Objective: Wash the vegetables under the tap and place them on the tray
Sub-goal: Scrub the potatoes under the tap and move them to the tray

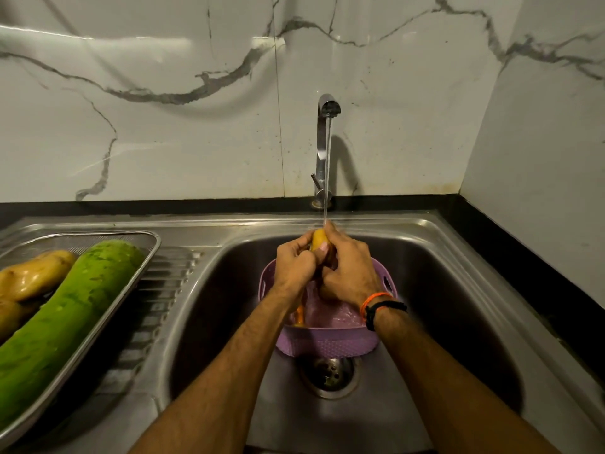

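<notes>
Water runs from the steel tap [327, 108] onto a yellow-orange vegetable [318, 239], only its top end showing. My left hand [294, 267] and my right hand [350, 270] both grip it, fingers curled round it, above a purple basket [327, 344] standing in the sink [442, 290]. An orange piece, perhaps a carrot [299, 317], lies in the basket under my left wrist. On the drainboard at left a steel mesh tray [144, 273] holds a long green gourd [72, 319] and wet potatoes [32, 276].
The sink drain [329, 373] lies just in front of the basket. A ridged drainboard [157, 309] runs between tray and basin. Marble wall tiles stand behind and to the right, with a black counter edge [523, 273] along the sink's right side.
</notes>
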Tool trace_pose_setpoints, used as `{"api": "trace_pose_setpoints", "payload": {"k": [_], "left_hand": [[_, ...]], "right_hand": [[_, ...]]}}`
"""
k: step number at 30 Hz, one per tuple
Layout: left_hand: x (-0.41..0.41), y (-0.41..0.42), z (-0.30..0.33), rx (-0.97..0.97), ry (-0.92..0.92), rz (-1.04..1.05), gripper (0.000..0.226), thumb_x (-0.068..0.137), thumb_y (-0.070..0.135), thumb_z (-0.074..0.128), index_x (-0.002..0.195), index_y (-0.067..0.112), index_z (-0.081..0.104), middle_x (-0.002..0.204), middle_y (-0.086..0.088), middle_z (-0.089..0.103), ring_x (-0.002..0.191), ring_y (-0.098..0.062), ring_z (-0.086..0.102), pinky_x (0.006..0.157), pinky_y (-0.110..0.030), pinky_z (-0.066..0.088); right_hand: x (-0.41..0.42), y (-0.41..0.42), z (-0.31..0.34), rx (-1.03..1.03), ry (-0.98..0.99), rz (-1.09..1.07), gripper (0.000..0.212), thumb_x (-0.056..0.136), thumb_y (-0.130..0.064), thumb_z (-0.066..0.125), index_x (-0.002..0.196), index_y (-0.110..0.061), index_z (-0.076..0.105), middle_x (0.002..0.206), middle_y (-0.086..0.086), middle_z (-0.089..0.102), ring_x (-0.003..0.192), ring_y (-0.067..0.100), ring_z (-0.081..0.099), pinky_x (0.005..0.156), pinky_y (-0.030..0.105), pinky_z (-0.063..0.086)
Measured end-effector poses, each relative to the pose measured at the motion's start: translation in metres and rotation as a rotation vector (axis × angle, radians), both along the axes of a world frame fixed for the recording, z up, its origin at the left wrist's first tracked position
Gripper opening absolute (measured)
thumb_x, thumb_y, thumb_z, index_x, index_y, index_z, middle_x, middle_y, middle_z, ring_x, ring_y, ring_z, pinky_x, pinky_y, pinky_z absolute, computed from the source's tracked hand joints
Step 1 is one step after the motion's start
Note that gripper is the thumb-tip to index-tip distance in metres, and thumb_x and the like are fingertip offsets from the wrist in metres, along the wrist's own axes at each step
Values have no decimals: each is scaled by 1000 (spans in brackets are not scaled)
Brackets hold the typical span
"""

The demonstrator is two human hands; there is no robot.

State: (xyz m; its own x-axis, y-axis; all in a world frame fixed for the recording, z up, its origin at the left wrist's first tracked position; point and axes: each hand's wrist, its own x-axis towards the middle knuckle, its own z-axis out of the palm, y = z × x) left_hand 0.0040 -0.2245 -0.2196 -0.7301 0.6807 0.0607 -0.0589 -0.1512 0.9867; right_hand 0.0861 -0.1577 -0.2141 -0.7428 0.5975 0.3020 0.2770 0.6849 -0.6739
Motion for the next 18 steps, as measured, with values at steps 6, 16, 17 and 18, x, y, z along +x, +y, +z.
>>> {"api": "trace_pose_setpoints", "payload": {"k": [6, 16, 17, 18], "left_hand": [[-3, 1, 1, -14, -27, -7, 30, 95, 1, 56, 120, 15, 68, 110, -3, 73, 106, -16, 68, 92, -32, 56], [-4, 2, 0, 21, -21, 23, 24, 95, 3, 59, 97, 23, 72, 93, -2, 76, 91, -14, 72, 79, -28, 58], [-3, 1, 0, 15, 5, 17, 26, 94, 3, 60, 97, 26, 71, 94, 0, 76, 92, -11, 71, 79, -26, 57], [-3, 1, 0, 6, 32, 9, 27, 94, 2, 60, 97, 26, 71, 95, 1, 75, 93, -11, 71, 81, -26, 57]], "right_hand": [[0, -2, 3, 50, 14, 4, 80, 81, 5, 64, 152, -10, 31, 158, 9, 31, 146, 21, 28, 112, 16, 17], [-1, -6, 6, 76, 60, -17, 68, 81, 2, 68, 145, -7, 45, 149, 12, 46, 139, 21, 40, 109, 11, 19], [0, -5, 6, 68, 33, -3, 71, 82, 2, 66, 147, -7, 40, 152, 11, 41, 142, 21, 36, 109, 12, 17], [0, -4, 6, 63, 19, 6, 72, 83, 0, 65, 149, -8, 37, 154, 11, 38, 143, 22, 33, 109, 13, 18]]}}
